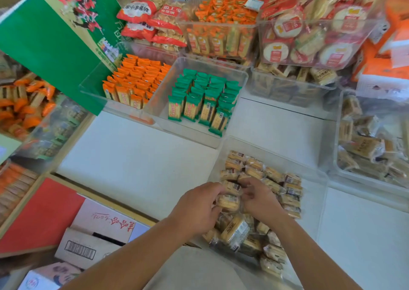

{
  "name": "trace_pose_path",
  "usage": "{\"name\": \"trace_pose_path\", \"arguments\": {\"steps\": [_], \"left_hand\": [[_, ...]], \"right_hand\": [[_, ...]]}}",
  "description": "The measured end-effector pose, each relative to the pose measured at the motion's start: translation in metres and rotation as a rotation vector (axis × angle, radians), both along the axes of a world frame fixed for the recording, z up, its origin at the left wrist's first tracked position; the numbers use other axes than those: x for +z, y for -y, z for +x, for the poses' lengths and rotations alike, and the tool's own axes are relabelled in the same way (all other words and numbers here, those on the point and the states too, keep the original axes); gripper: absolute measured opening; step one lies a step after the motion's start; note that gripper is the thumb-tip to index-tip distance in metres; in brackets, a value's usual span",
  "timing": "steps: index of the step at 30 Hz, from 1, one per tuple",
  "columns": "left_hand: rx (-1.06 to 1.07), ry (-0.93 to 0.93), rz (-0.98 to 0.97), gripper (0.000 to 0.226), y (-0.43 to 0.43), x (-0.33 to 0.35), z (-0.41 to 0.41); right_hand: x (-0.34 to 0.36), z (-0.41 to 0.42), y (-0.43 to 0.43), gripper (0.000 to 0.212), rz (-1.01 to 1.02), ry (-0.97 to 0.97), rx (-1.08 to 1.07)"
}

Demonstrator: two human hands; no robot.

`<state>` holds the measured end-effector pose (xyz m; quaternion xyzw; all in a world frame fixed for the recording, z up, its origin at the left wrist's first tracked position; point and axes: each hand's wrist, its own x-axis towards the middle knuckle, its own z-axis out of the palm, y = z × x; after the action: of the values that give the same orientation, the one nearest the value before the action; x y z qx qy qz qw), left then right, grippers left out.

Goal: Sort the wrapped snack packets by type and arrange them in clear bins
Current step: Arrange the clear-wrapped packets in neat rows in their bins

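Left hand point(197, 207) and right hand point(259, 199) together pinch one biscuit packet point(229, 202) inside the clear bin point(287, 163) at the tabletop point(132, 156) near edge, apparently squaring it against the packet rows point(274, 179) laid there.

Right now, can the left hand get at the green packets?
Probably yes: the green packets stand in an open-topped bin ahead, only bare table between. But the left hand is gripping a tan packet.

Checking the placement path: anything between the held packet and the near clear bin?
Nothing visible. The left hand and right hand grip a tan packet already inside the near clear bin, whose top is open, beside its rows of like packets.
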<state>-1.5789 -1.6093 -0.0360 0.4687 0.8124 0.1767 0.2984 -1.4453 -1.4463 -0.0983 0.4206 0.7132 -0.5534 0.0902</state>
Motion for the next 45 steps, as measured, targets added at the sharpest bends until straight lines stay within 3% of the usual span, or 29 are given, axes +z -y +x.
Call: {"name": "trace_pose_path", "arguments": {"steps": [4, 9, 13, 17, 21, 26, 30, 32, 35, 39, 42, 45], "left_hand": [[-0.047, -0.055, -0.124, 0.027, -0.025, -0.019, 0.014], [-0.062, -0.052, -0.099, 0.024, -0.046, -0.032, 0.027], [-0.067, -0.039, -0.08, 0.027, -0.053, -0.037, 0.024], [-0.102, -0.127, -0.031, 0.034, -0.052, -0.029, 0.013], [0.008, -0.26, 0.111, 0.032, -0.022, -0.016, -0.01], [0.195, -0.055, 0.002, 0.027, 0.015, -0.021, -0.014], [0.315, 0.041, 0.03, 0.019, 0.032, -0.023, -0.018], [0.328, 0.076, 0.034, 0.018, 0.039, -0.024, -0.022], [0.301, 0.11, 0.062, 0.018, 0.043, -0.024, -0.024], [0.201, 0.149, 0.089, 0.017, 0.044, -0.024, -0.026], [0.137, 0.17, 0.094, 0.019, 0.046, -0.024, -0.032], [0.125, 0.178, 0.101, 0.022, 0.048, -0.024, -0.039]], "right_hand": [[0.003, 0.027, -0.002, 0.058, -0.082, -0.12, -0.126], [-0.008, 0.037, 0.004, 0.042, 0.115, -0.151, 0.056], [-0.021, 0.029, 0.008, 0.054, 0.314, -0.182, 0.136], [-0.029, 0.019, 0.01, 0.049, 0.489, -0.055, 0.278], [-0.029, 0.011, 0.015, 0.039, 0.505, 0.052, 0.286], [-0.016, -0.004, 0.022, 0.041, 0.3, 0.003, 0.039], [-0.006, -0.002, 0.022, 0.031, 0.192, 0.025, 0.02], [-0.003, 0.002, 0.028, 0.025, 0.272, 0.055, 0.007], [-0.004, 0.003, 0.049, 0.011, 0.555, 0.068, 0.059], [-0.005, -0.018, 0.076, 0.023, 0.668, 0.086, 0.108], [-0.001, -0.045, 0.077, 0.038, 0.558, 0.288, 0.074], [0.003, -0.064, 0.075, 0.04, 0.562, 0.406, 0.075]]}}
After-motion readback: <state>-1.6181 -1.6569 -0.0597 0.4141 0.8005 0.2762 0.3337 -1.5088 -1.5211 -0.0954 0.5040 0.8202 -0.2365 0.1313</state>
